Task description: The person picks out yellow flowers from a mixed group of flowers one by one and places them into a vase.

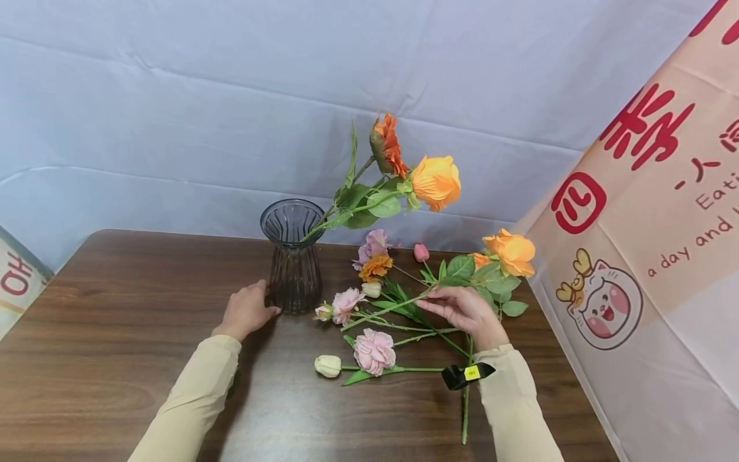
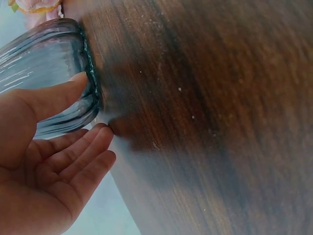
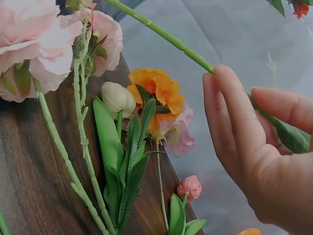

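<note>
A grey ribbed glass vase point(image 1: 296, 276) stands upright near the table's back edge, holding an orange rose point(image 1: 435, 183) and a darker orange-red flower point(image 1: 388, 144) that lean right. My left hand point(image 1: 247, 311) holds the vase low on its left side, thumb in front. In the left wrist view the thumb lies against the glass point(image 2: 58, 63), with the fingers beside its base. With thumb and fingertips, my right hand point(image 1: 464, 311) pinches the green stem point(image 3: 171, 41) of another orange rose point(image 1: 510, 252). That stem's cut end points left, toward the vase.
Loose flowers lie right of the vase: pink blooms point(image 1: 374, 351), a white tulip point(image 1: 328, 366), an orange flower point(image 1: 376, 267), a purple one point(image 1: 374, 245) and a pink bud point(image 1: 421, 252). Their stems cross under my right hand. A pale cloth wall point(image 1: 173, 141) rises behind the table point(image 1: 115, 321).
</note>
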Action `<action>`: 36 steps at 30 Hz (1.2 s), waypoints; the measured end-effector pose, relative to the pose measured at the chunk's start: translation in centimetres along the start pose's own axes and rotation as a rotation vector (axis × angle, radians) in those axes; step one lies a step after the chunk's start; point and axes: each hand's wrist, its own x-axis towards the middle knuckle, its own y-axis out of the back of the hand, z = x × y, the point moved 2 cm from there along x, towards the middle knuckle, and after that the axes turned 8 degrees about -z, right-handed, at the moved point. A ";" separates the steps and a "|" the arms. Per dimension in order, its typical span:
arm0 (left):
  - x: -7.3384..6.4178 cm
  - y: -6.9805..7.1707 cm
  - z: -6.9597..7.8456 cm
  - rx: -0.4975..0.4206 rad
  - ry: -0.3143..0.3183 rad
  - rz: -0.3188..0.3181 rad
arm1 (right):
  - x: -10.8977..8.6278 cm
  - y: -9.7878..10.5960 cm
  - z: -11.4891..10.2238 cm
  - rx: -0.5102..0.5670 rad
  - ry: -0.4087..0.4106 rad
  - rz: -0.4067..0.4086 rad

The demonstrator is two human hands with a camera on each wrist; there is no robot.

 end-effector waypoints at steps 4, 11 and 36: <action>0.0 0.0 0.0 -0.004 0.007 -0.003 | 0.1 0.1 0.2 -0.016 -0.004 0.008; 0.0 -0.1 0.0 0.002 0.011 -0.012 | 0.1 0.0 0.1 0.003 -0.003 0.012; -0.1 -0.1 0.0 -0.001 0.006 -0.011 | 0.0 -1.8 -1.2 0.045 0.041 -0.024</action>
